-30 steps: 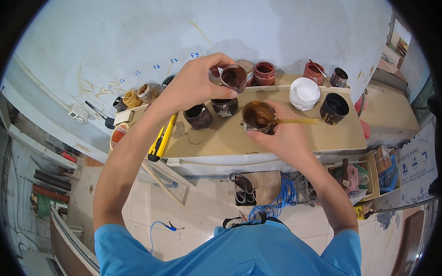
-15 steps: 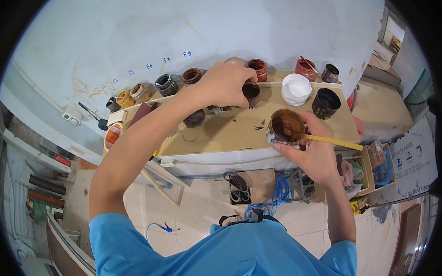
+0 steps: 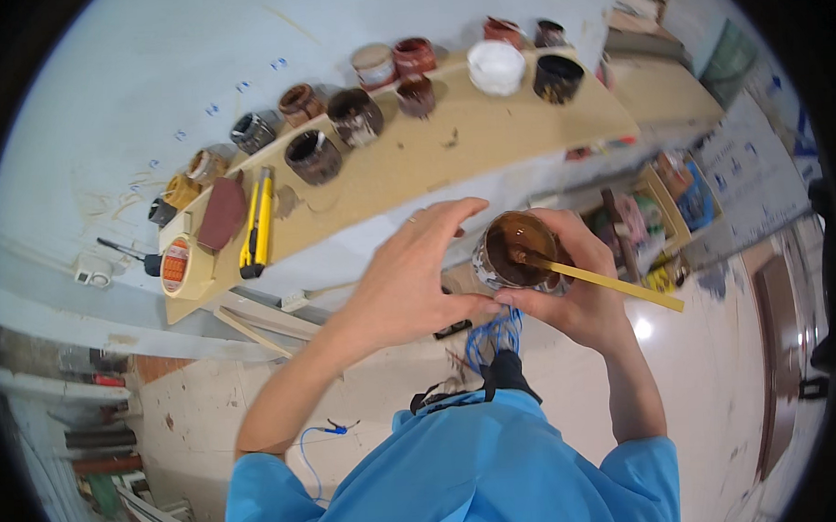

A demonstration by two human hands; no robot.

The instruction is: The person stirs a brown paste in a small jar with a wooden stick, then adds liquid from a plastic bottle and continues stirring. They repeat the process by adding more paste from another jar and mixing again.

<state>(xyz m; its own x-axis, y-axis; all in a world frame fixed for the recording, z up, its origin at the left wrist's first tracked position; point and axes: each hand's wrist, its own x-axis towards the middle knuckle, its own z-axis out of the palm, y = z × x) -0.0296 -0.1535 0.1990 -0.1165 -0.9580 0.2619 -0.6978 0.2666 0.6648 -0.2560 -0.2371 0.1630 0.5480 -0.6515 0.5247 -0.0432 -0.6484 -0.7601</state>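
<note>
Surface (image 3: 487, 134): tan, bearing jars (image 3: 313, 158) and a yellow knife (image 3: 259, 220)
Left hand (image 3: 409, 275): fingers spread, gripping nothing, near the cup (image 3: 504, 247)
Right hand (image 3: 586, 312): fingers wrapped round the cup
Cup: brown inside, held in front of the surface
Stick (image 3: 614, 285): yellow, leaning in the cup

Cup (image 3: 497, 263): glossy inside, blotchy outside. Stick (image 3: 617, 285): smooth. Cutter (image 3: 258, 221): smooth plastic. Shirt (image 3: 471, 462): matt cloth. Floor (image 3: 698, 371): glossy.

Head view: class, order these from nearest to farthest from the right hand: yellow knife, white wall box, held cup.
1. Held cup: in the right hand.
2. Yellow knife: to the left, on the bench.
3. White wall box: farther left, past the bench.
</note>
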